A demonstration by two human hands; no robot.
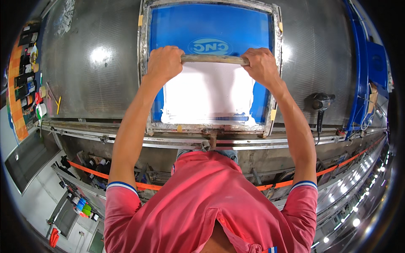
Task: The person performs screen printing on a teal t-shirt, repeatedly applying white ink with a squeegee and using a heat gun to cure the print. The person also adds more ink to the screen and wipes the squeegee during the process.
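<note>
In the head view, a long, worn, wood-coloured squeegee bar [215, 58] is being clamped in the closed grip of the left hand [165, 63] and right hand [262, 65]. It is being held across a blue rectangular mesh screen [181, 25] at the grey metal worktop's [95, 84] near edge. Stiff, light handling is being expected, best from both ends; slipperiness is being risked from glossy white paste [202, 95]. The bar's ends and underside are being hidden.

Two hands [166, 63] [262, 65], one bar [215, 59], one frame [194, 127]
</note>
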